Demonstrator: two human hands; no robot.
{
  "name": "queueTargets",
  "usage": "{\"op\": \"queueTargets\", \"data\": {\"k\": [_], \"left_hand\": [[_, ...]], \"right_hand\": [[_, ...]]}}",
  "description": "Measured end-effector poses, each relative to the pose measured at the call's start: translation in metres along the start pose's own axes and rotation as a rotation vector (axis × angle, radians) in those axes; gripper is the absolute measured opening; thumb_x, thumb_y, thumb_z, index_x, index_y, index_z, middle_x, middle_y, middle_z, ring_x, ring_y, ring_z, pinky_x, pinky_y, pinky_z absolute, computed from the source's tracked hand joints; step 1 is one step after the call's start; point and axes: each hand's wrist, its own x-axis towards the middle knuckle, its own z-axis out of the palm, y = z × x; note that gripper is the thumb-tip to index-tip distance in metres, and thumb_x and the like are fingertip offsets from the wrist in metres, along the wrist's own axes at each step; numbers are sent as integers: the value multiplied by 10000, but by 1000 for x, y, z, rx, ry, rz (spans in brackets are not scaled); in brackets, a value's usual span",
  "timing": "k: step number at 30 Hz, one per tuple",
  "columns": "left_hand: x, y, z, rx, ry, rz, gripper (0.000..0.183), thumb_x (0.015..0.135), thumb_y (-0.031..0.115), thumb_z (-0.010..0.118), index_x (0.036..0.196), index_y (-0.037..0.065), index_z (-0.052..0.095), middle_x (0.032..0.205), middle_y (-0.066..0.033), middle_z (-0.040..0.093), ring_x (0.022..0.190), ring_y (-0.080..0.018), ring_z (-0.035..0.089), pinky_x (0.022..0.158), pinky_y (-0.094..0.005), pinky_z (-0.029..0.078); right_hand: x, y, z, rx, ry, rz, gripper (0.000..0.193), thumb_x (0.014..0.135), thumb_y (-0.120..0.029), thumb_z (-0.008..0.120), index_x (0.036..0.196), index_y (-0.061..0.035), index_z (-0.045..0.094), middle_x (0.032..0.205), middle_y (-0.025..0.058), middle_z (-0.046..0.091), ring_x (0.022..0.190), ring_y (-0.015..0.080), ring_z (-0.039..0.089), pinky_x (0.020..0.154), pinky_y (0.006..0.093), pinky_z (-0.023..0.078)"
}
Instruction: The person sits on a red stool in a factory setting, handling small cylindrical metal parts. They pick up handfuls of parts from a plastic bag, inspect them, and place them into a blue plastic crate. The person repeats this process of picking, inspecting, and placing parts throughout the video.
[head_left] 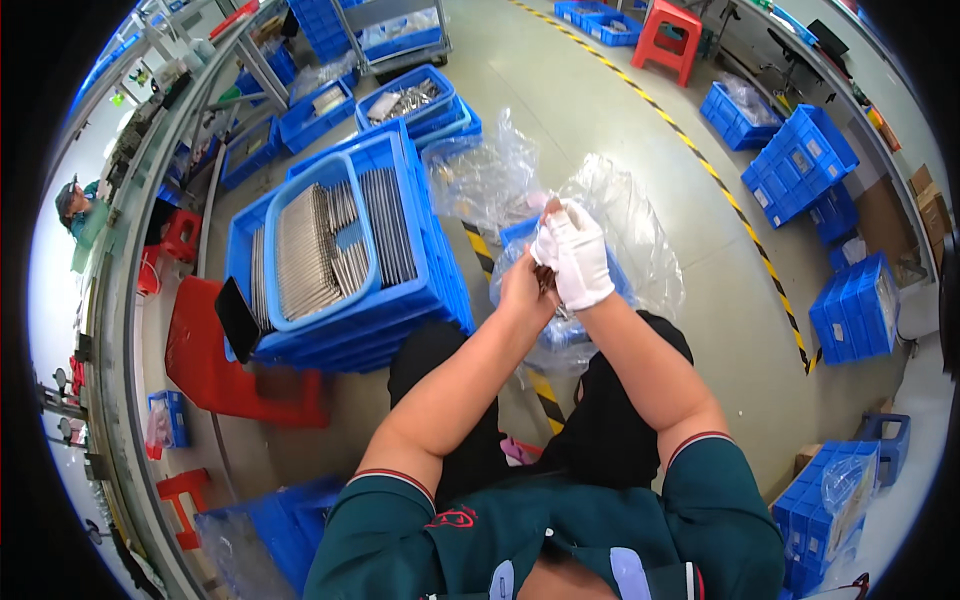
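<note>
My right hand (pixel 580 258), in a white glove, is closed and pressed against my left hand (pixel 522 287), which looks bare at the wrist. Small brownish metal pieces (pixel 545 278) show between the two palms, and their exact kind is hidden by the fingers. A brown tip sticks out above the glove. Both hands are over a blue bin (pixel 617 262) lined with clear plastic bags (pixel 640 225), between my knees. Left of them, a light blue tray (pixel 366 272) of tightly lined-up flat metal strips (pixel 310 240) rests on a stack of blue crates (pixel 420 318).
A dark phone-like panel (pixel 237 318) leans at the crates' left corner, near a red stool (pixel 205 345). Farther back lie bins of metal parts (pixel 408 100). Blue crates (pixel 800 160) line the right side, past yellow-black floor tape (pixel 735 205). A workbench runs along the left.
</note>
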Motion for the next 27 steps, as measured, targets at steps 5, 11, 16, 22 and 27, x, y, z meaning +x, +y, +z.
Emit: {"op": "queueTargets", "data": {"k": [5,11,16,22,27], "left_hand": [[-26,17,3,407,-56,172,302,999,313,396,840,76,495,707,-29,519,551,-175,470,513,-315,399],[-31,55,22,1506,130,1090,313,946,300,503,825,12,491,673,-214,585,672,-441,550,600,-489,409],[-59,79,31,1540,-41,593,297,949,262,523,860,-22,525,639,-180,557,505,-249,596,484,-355,448],[-53,79,18,1637,-117,792,327,956,287,512,867,-27,514,619,-160,539,506,-235,592,482,-356,446],[-54,81,18,1677,-63,736,327,945,321,500,891,3,549,705,-228,564,687,-444,536,609,-449,426]], "right_hand": [[3,-1,-13,-97,36,18,140,940,-182,533,894,-53,561,633,-6,510,516,85,469,458,235,372],[-12,10,-13,-408,105,237,344,954,-356,482,925,-37,609,689,39,601,597,99,572,440,238,417],[-21,-7,-19,-415,-397,743,358,938,-378,523,881,-35,608,601,59,604,443,87,528,369,201,357],[-26,4,-22,-172,-414,810,289,949,-329,517,930,-44,559,660,49,594,451,81,494,375,195,332],[-25,9,-21,6,-400,888,185,962,-240,499,983,-56,503,610,-16,453,443,57,334,394,198,248]]}}
